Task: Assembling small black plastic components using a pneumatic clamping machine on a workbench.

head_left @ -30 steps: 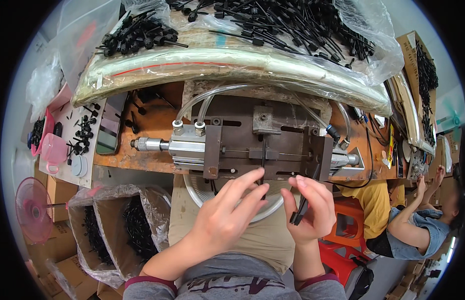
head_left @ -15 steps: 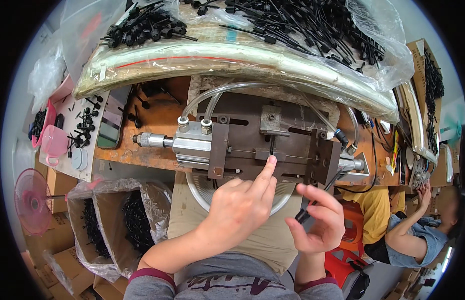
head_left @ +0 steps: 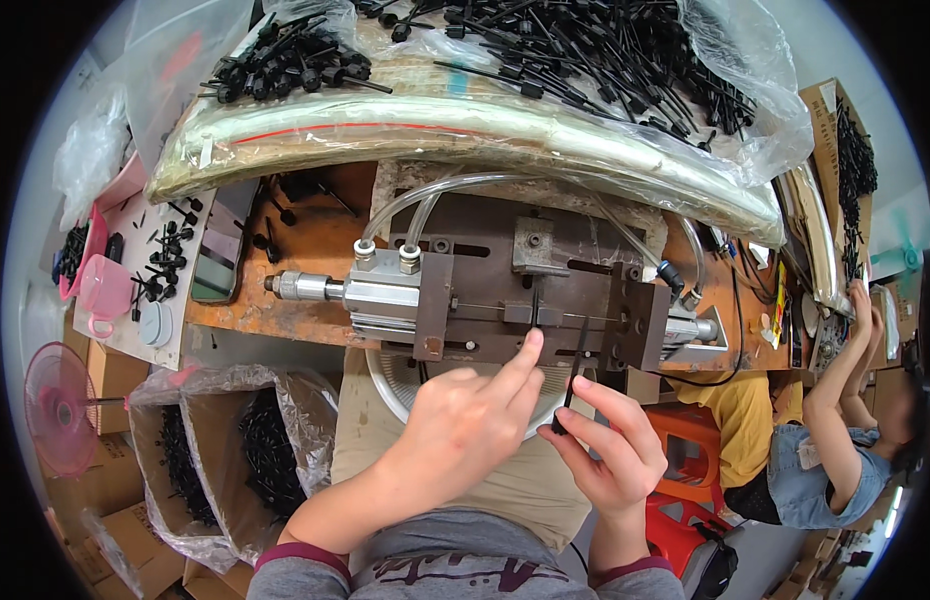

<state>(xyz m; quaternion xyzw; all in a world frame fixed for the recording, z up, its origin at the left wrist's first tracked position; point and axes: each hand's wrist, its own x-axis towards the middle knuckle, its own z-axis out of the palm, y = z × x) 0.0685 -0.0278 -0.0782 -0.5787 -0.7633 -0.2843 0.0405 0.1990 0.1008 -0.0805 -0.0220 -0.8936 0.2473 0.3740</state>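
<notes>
Left hand: Your left hand [head_left: 463, 412] had its index finger stretched out and its other fingers bent; its back faced up, so I cannot tell whether anything lay under them. 0.5 s earlier that fingertip overlapped the small block [head_left: 512, 312]; now it had drawn back toward you, at the near end of the black rod.

Black rod: The black rod [head_left: 536, 292] stood across the small block, in the middle of the brown fixture [head_left: 485, 272]. More of it showed now that your fingertip no longer covered it.

Right hand: Your right hand [head_left: 620, 445] was pinching 1 black stemmed piece [head_left: 573, 392] between thumb and fingers. The fingers had been spread more loosely 0.5 s before.

Black stemmed piece: Its thick end sat low near your thumb and its thin stem pointed away from you, the tip in front of the fixture's right half. Earlier the stem had leaned well to the right; it had swung nearly straight.

Fixture: It rested on the orange desk [head_left: 247, 325] between 2 silver cylinders, the left cylinder [head_left: 383, 303] and the right cylinder [head_left: 688, 328], much as before.

Pile: Many loose black pieces [head_left: 605, 60] lay beyond the fixture on plastic sheeting, also as before.

Co-worker: To your right, the co-worker [head_left: 825, 455] had both forearms raised, the hands higher and farther forward than 0.5 s earlier.
</notes>
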